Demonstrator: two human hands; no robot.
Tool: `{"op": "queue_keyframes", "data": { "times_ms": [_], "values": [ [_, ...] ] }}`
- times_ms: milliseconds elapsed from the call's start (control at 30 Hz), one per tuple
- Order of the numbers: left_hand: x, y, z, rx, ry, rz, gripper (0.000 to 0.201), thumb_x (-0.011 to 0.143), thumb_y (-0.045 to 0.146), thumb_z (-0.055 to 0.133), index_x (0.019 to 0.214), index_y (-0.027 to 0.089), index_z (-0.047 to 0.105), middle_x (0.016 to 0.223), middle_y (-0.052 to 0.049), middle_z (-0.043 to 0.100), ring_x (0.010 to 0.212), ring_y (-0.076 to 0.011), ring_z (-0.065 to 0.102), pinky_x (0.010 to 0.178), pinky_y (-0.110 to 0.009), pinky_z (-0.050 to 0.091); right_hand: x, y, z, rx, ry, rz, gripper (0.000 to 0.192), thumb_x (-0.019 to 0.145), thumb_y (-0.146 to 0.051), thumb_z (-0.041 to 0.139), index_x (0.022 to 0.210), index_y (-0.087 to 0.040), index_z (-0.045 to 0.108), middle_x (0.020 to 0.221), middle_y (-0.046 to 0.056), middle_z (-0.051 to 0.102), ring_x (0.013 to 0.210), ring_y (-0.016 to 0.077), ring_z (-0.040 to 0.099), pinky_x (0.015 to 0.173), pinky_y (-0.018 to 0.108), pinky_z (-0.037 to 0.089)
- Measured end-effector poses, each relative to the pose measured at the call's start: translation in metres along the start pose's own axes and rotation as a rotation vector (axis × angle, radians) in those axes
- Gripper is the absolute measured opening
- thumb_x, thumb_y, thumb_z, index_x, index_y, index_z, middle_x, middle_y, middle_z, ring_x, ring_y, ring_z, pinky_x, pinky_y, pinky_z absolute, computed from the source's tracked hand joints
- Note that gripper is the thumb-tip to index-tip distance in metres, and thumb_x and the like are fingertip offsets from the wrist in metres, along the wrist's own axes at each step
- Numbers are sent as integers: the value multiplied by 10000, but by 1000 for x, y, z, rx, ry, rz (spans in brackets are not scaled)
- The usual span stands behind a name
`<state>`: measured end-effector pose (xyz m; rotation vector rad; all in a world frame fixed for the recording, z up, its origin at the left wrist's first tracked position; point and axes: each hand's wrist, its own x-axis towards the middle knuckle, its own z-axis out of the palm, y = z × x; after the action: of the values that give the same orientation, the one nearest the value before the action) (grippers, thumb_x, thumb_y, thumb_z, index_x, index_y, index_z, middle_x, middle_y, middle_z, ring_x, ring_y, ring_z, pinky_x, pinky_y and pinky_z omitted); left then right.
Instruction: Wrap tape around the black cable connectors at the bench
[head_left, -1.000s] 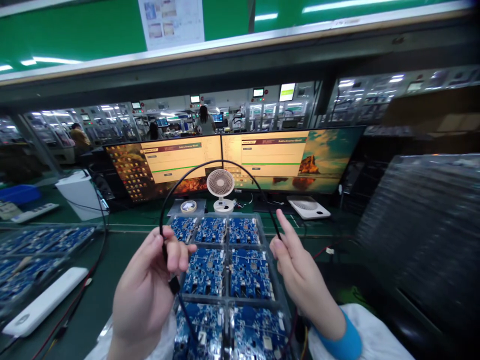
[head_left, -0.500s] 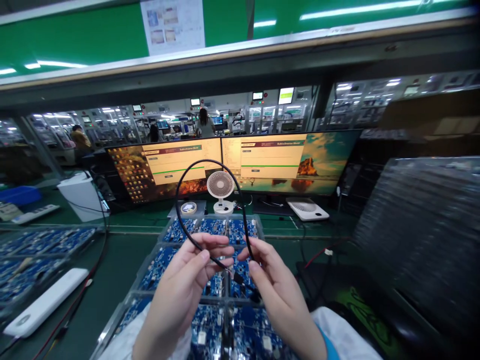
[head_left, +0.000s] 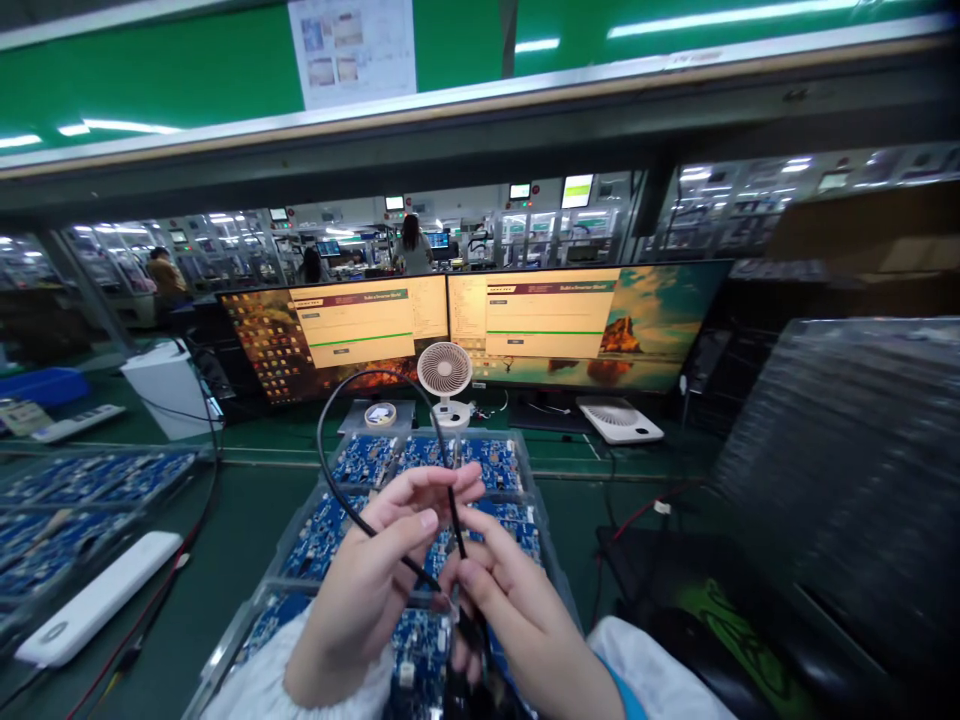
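Observation:
My left hand [head_left: 367, 585] and my right hand [head_left: 517, 620] meet over a clear tray [head_left: 300, 525] of several blue circuit boards [head_left: 360, 460]. Both hands pinch a thin black cable [head_left: 337, 400] that curls up in a loop to the left, its two runs crossing between my fingers. The cable's ends drop down out of sight below my hands.
Two wide monitors [head_left: 480, 320] stand behind the tray, with a small white desk fan [head_left: 444, 375] before them and a flat white fan [head_left: 619, 420] at right. Another tray of boards [head_left: 82, 485] and a white slab [head_left: 97, 598] lie left. Wrapped dark stacks [head_left: 847, 450] fill the right.
My hands came together from wide apart. The cable's broad arch shrank into a smaller loop that now leans left, with its runs crossed at my fingers.

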<state>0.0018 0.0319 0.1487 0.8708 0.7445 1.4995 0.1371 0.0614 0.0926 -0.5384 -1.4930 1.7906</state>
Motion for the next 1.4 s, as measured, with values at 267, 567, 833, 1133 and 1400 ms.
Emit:
{"op": "queue_keyframes", "data": {
  "times_ms": [267,567,833,1133,1400],
  "values": [
    [7,22,-14,-208,229,113,336,782,-50,497,985,122,702,1048,-133,744,882,-205,727,881,-366,566,7,7,0,139,-169,136,523,825,-621,588,1083,-168,560,642,-11,644,446,92,594,468,208,455],
    [14,37,-30,-350,397,278,394,828,-115,368,978,104,659,1192,-175,687,949,-164,718,885,-351,583,11,9,-7,117,-170,136,482,804,-519,684,1165,-214,587,698,-44,592,616,125,609,653,309,494],
    [19,40,-45,-467,406,347,343,909,-12,336,947,117,651,1164,-156,706,977,-167,713,898,-337,577,15,12,-11,213,-108,238,484,799,-508,690,1146,-173,650,706,12,630,619,121,591,488,207,456],
    [23,41,-53,-620,387,287,352,873,-4,312,974,103,632,1207,-217,673,1110,-231,662,908,-436,568,17,10,-12,263,-122,281,338,750,-454,737,886,-147,694,690,-10,566,534,98,575,409,192,499],
    [22,39,-59,-583,309,258,460,661,-73,365,972,121,645,1291,-212,627,1174,-273,619,959,-529,515,15,4,-14,220,-136,282,330,756,-398,725,993,-183,641,718,-44,540,501,74,562,406,174,498]
  ]
}}
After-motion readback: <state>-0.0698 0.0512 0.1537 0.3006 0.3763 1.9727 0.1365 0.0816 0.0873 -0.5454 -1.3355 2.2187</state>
